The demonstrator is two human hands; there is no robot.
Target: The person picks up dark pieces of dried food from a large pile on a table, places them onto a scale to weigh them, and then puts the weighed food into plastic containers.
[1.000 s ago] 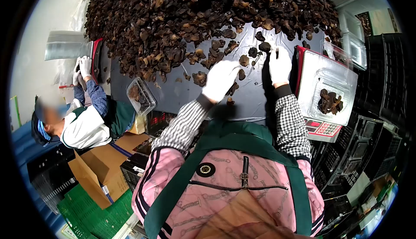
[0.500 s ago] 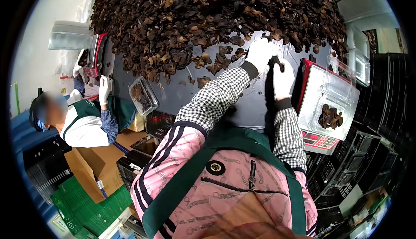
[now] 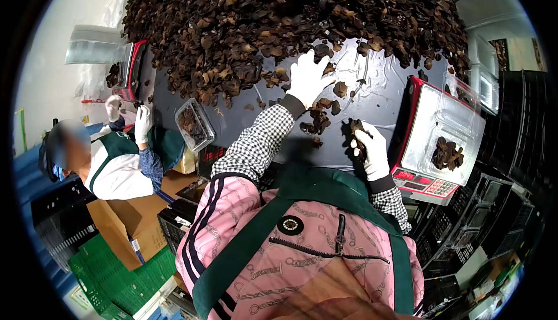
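Observation:
Spread fingers of my white-gloved left hand (image 3: 309, 80) reach the near edge of a big heap of dark wood ear mushrooms (image 3: 290, 12). Nothing shows in that hand's grip. My right hand (image 3: 372, 150), also in a white glove, is closed on some wood ear mushrooms (image 3: 356, 133) close to the table's near side. Between the hands lie a few loose wood ear mushrooms (image 3: 317, 121). To the right, a scale (image 3: 427, 183) carries a clear plastic tray (image 3: 440, 123) with a small clump of mushrooms (image 3: 447, 154) in it.
A filled clear tray (image 3: 196, 127) sits at the table's left edge. Further left, a co-worker (image 3: 119, 160) stands by another scale (image 3: 135, 73). Black crates (image 3: 511, 128) are stacked at the right. A cardboard box (image 3: 125, 227) and a green crate (image 3: 110, 273) are low at the left.
My left hand has moved left along the heap's edge and its fingers have spread. My right hand has drawn back toward me with mushrooms in it. Loose pieces now lie mid-table.

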